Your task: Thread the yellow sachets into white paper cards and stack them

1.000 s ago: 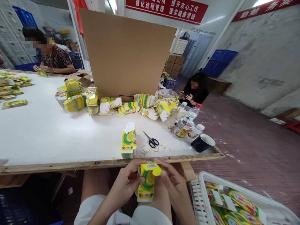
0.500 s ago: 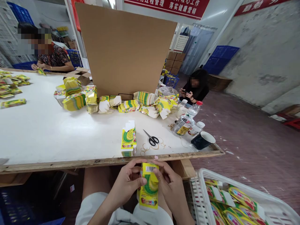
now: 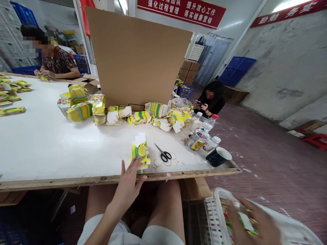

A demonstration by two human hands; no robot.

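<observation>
My left hand (image 3: 130, 178) reaches over the table's front edge with its fingers stretched out. Its fingertips touch a small stack of flattened yellow and green cartons (image 3: 140, 149) with white flaps. My right hand (image 3: 251, 221), blurred by motion, is over the white plastic basket (image 3: 217, 204) at the lower right. Filled yellow boxes (image 3: 224, 217) show partly under and between its fingers; whether it grips one I cannot tell. Black-handled scissors (image 3: 165, 156) and several loose rubber bands (image 3: 156, 165) lie right of the carton stack.
Bundles of folded cartons (image 3: 80, 110) line the table in front of a tall cardboard sheet (image 3: 140, 58). Bottles (image 3: 209, 124), a clear jar (image 3: 198, 140) and a dark mug (image 3: 218, 156) stand near the right corner. One person (image 3: 60, 63) sits across the table; another (image 3: 211, 100) sits beyond the right edge.
Both hands held a yellow box over the lap before. They have parted: the left moved up to the carton stack, the right moved over to the basket. The box is gone from the lap.
</observation>
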